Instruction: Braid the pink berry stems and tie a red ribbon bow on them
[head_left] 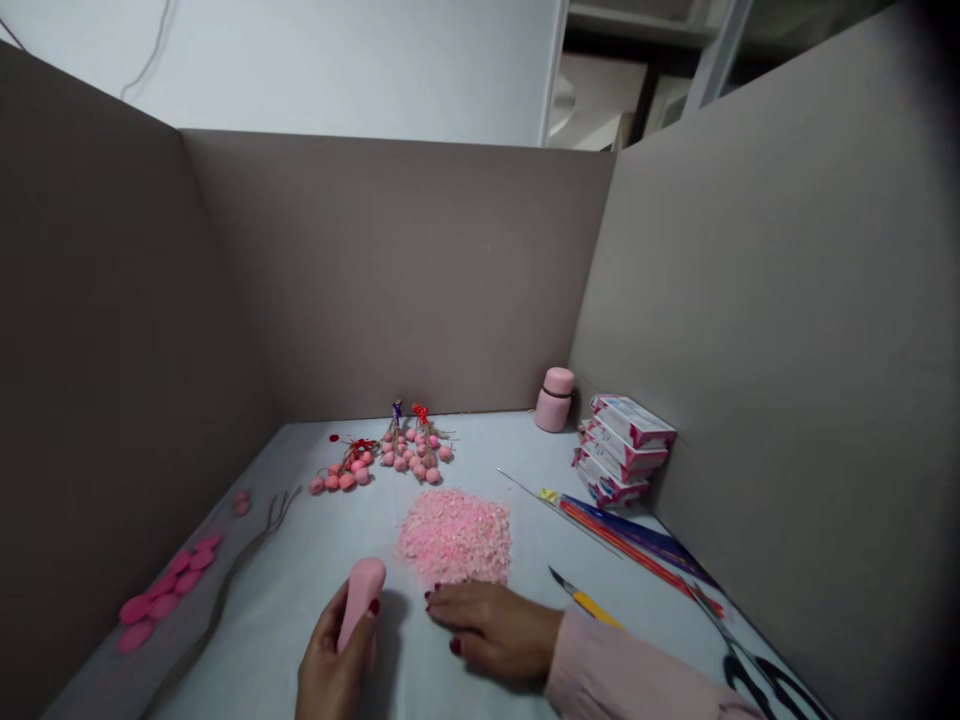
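My left hand (330,655) is closed around a smooth pink piece with a rounded end (365,580). It is held upright, a little above the table; its lower part is partly hidden by my fingers, and I cannot tell its kind. Lying flat, palm down, my right hand (499,630) has its fingers stretched out along the near edge of a heap of pink crumbs (455,535). Nothing shows in that hand. Behind the heap are bunches of small pink balls on stems, tied with a purple ribbon (397,410) and red ribbons (421,413).
On the left lie bright pink discs (163,605) and brown stems (221,605). To the right are a yellow craft knife (592,606), red strips (637,550), blue strips (645,535), black-handled scissors (731,640), stacked boxes (624,450) and a pink flask (554,402). Grey panels (405,270) enclose the table.
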